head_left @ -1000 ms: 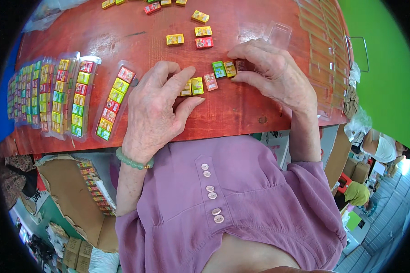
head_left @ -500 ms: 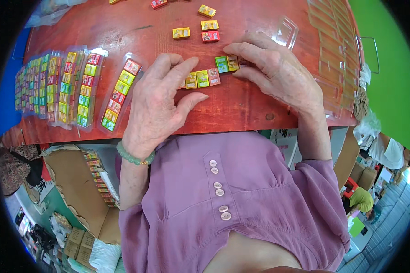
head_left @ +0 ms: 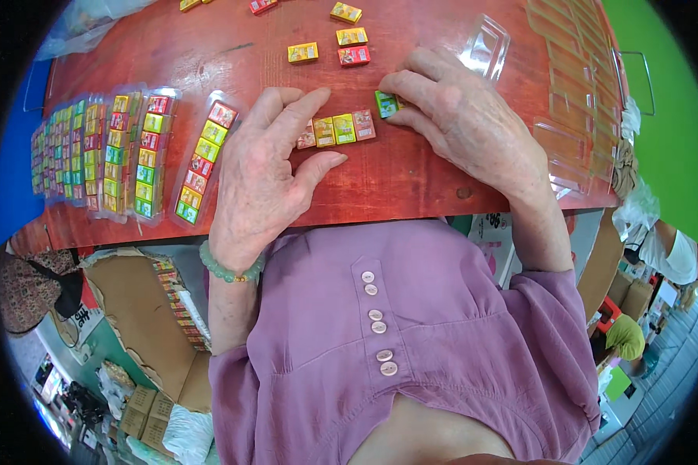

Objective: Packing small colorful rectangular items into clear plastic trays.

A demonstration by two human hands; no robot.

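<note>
- Left hand (head_left: 267, 167) lay palm-down on the red table (head_left: 411, 174), fingers loosely spread, not clenched. Index fingertip and thumb sat on either side of the left end of a short row of small boxes (head_left: 335, 130), touching the end one but not really gripping anything.
- That row was four little boxes side by side: a pinkish one half hidden under the finger, then yellow, yellow-green and a red one at the right end.
- Right hand (head_left: 465, 128) was at about 3 o'clock from the row, also flat and relaxed, fingers pointing left. Its fingertips rested on a green box (head_left: 385, 104), which sat just beside the row's right end, slightly up at 1 o'clock. Pressing on it rather than pinching, as far as I could tell.
- At 12 o'clock from the row, three loose boxes (head_left: 341, 45) lay well apart from the hands.
- At 9 o'clock of the left hand, clear packs filled with coloured boxes (head_left: 202, 159) were lined up in strips.
- Empty clear plastic trays (head_left: 485, 46) sat at 1 o'clock from the right hand.
- Green bead bracelet (head_left: 229, 270) on the left wrist.
</note>
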